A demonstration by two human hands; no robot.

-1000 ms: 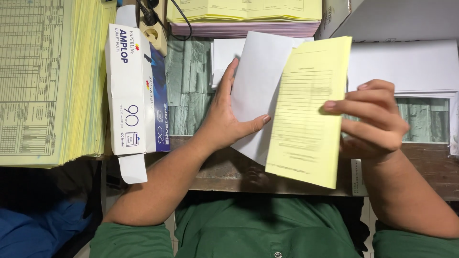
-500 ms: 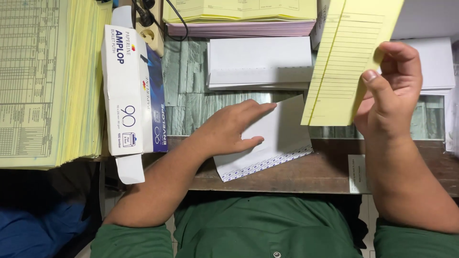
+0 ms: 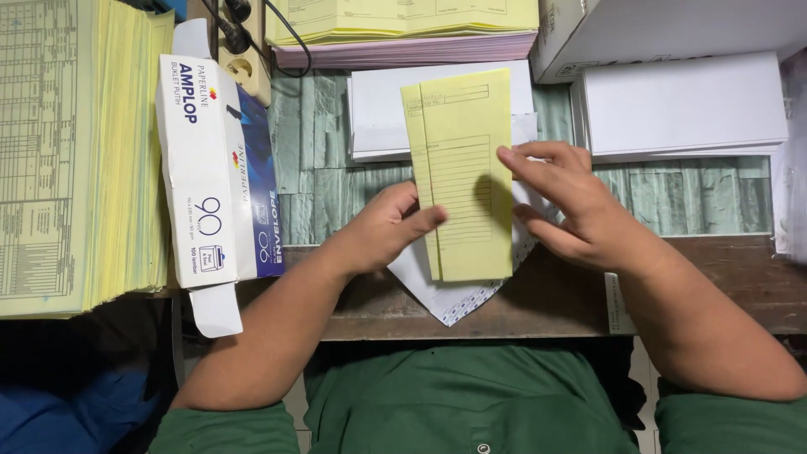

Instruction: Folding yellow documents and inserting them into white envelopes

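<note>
Green short-sleeved shirt — bare forearms.
</note>
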